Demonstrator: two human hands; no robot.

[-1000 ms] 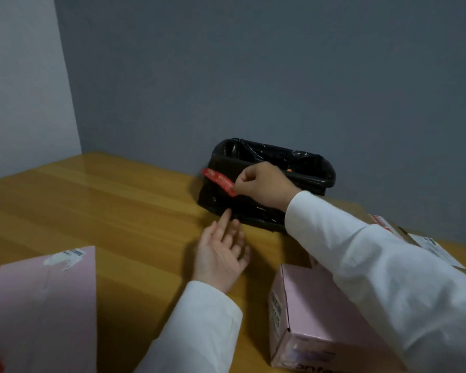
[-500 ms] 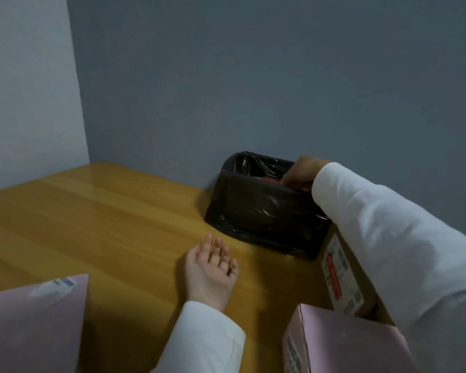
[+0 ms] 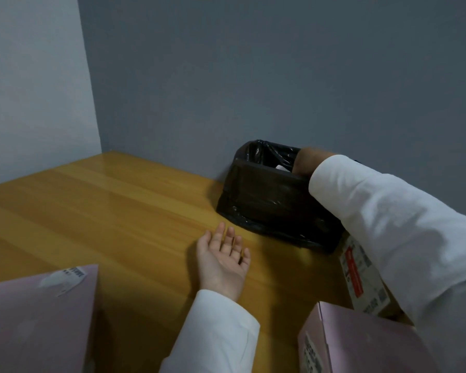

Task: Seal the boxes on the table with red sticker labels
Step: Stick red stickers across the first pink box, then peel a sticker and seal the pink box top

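On glossy wood table (image 3: 92, 211), crinkled black bin (image 3: 267, 200)

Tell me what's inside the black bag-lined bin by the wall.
The right hand reaches down into the black bag-lined bin; its fingers are hidden below the rim. A small white scrap shows beside it. Anything deeper is covered.
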